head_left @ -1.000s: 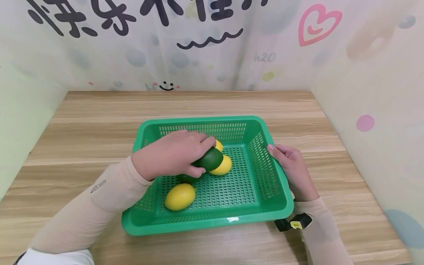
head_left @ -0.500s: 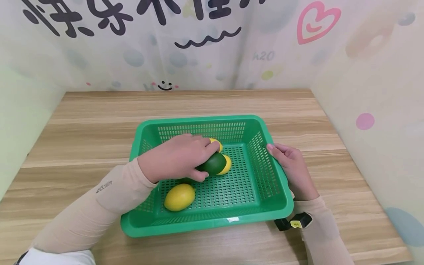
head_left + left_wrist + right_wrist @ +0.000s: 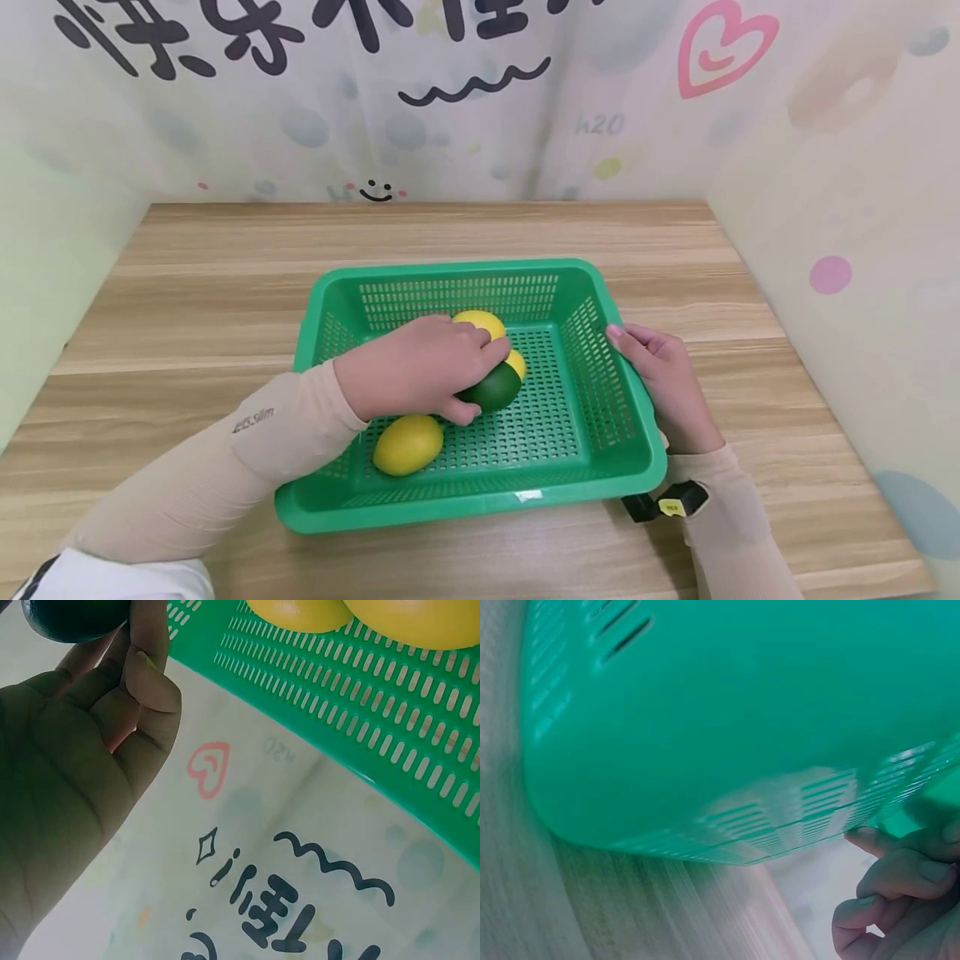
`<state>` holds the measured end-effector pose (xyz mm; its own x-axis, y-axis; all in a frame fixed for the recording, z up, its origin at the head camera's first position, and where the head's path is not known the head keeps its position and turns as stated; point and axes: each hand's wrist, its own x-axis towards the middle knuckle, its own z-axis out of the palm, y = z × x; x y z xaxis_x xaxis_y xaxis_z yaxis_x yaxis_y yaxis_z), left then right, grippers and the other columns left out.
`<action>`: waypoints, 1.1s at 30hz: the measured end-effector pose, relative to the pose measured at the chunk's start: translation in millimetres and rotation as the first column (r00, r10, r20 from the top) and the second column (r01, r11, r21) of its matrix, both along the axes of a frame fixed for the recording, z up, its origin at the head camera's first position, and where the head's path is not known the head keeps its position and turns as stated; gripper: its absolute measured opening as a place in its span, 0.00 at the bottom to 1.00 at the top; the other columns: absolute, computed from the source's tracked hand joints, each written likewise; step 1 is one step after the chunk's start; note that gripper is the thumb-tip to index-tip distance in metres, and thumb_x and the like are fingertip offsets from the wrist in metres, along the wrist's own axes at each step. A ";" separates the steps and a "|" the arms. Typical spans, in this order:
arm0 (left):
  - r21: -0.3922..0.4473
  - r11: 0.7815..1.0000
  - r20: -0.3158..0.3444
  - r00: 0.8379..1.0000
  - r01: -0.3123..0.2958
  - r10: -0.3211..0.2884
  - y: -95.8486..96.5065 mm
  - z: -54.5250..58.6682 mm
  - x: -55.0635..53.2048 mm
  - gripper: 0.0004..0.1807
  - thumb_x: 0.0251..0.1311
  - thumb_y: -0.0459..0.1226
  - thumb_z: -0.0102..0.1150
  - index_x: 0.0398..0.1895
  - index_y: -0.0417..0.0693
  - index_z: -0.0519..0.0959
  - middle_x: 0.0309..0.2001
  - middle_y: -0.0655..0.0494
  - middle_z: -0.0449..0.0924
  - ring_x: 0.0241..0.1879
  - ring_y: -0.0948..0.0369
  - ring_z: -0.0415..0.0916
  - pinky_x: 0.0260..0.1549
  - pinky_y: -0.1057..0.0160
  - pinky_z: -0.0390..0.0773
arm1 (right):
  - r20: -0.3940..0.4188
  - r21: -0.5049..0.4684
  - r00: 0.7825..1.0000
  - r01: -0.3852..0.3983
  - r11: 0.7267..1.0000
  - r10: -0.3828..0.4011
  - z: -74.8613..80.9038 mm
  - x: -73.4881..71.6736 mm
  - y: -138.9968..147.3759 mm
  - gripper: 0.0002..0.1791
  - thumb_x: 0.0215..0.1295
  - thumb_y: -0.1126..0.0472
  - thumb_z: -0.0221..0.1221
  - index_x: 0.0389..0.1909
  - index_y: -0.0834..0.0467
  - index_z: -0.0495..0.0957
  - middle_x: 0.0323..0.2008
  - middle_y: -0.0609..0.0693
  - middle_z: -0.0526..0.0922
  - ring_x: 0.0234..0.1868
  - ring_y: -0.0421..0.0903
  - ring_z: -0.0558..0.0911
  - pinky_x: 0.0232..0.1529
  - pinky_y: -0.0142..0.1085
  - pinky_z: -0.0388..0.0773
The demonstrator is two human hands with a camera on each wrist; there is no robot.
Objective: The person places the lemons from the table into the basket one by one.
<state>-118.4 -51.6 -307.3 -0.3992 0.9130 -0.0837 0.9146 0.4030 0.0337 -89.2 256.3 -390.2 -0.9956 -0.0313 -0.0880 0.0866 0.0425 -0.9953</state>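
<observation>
My left hand (image 3: 423, 362) reaches into a green plastic basket (image 3: 457, 507) and grips a dark green oval fruit (image 3: 495, 390) between thumb and fingers. In the left wrist view the same green fruit (image 3: 75, 616) sits at the fingertips. Just beyond the hand lies a lemon (image 3: 480, 322). Another lemon (image 3: 517, 364) is partly hidden behind the green fruit. Nearer the front, a third lemon (image 3: 408, 445) rests on the basket floor below the left wrist. My right hand (image 3: 663, 375) holds the basket's right rim, its thumb on top and its fingers outside.
The basket stands on a wood-grain table (image 3: 225, 250), tilted slightly in the head view. A printed wall (image 3: 465, 142) rises behind the table, with further walls at both sides. A black strap device (image 3: 682, 500) is on the right wrist.
My left hand has moved right and a little nearer with the green fruit, uncovering more of the far lemon. Another green fruit, earlier seen under the hand, is now hidden. The right hand stays put.
</observation>
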 end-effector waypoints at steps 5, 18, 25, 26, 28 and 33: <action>-0.057 0.998 -0.014 1.000 0.020 -0.021 5.1 -3.3 2.7 0.26 0.58 0.50 0.72 0.48 0.43 0.73 0.32 0.57 0.76 0.31 0.58 0.74 0.30 0.62 0.77 | -0.002 -0.003 1.000 -0.002 1.000 0.002 -0.4 -0.5 -0.3 0.28 0.77 0.50 0.58 0.59 0.74 0.77 0.36 0.59 0.90 0.31 0.50 0.91 0.30 0.42 0.87; -0.108 0.993 0.058 0.997 0.055 -0.048 16.6 -11.9 4.0 0.24 0.60 0.47 0.72 0.49 0.43 0.73 0.31 0.58 0.75 0.32 0.59 0.75 0.34 0.65 0.79 | -0.008 -0.010 1.000 0.001 1.000 -0.001 0.7 -0.7 0.0 0.28 0.78 0.51 0.58 0.59 0.75 0.76 0.36 0.59 0.90 0.31 0.49 0.91 0.30 0.42 0.87; -0.176 0.980 0.056 0.995 0.090 -0.081 21.0 -16.8 6.4 0.25 0.61 0.47 0.71 0.52 0.41 0.75 0.31 0.57 0.76 0.33 0.60 0.75 0.34 0.67 0.79 | 0.000 -0.014 1.000 0.001 1.000 -0.001 1.6 1.3 -0.6 0.28 0.78 0.51 0.58 0.59 0.75 0.76 0.35 0.58 0.90 0.31 0.50 0.91 0.30 0.42 0.87; -0.187 0.978 0.051 0.995 0.092 -0.083 21.5 -17.2 6.9 0.25 0.61 0.47 0.71 0.53 0.41 0.75 0.31 0.58 0.76 0.32 0.60 0.75 0.33 0.67 0.78 | -0.002 -0.016 1.000 0.000 1.000 0.000 1.6 1.5 -0.7 0.28 0.78 0.51 0.58 0.58 0.75 0.76 0.35 0.59 0.90 0.31 0.50 0.91 0.30 0.42 0.87; -0.204 0.974 0.042 0.995 0.094 -0.087 22.5 -18.5 7.9 0.26 0.60 0.47 0.71 0.54 0.41 0.76 0.30 0.59 0.76 0.31 0.60 0.74 0.32 0.67 0.78 | -0.006 -0.017 1.000 0.002 1.000 -0.002 0.8 1.3 -0.5 0.28 0.78 0.51 0.58 0.58 0.75 0.76 0.35 0.59 0.90 0.31 0.50 0.91 0.30 0.42 0.87; -0.225 0.969 0.040 0.995 0.100 -0.093 25.1 -23.0 10.8 0.25 0.60 0.48 0.71 0.53 0.44 0.76 0.30 0.61 0.75 0.30 0.62 0.72 0.30 0.68 0.77 | -0.009 -0.005 1.000 0.005 1.000 -0.005 -1.6 -0.2 -0.2 0.28 0.78 0.51 0.58 0.58 0.75 0.77 0.35 0.59 0.90 0.31 0.49 0.91 0.30 0.42 0.87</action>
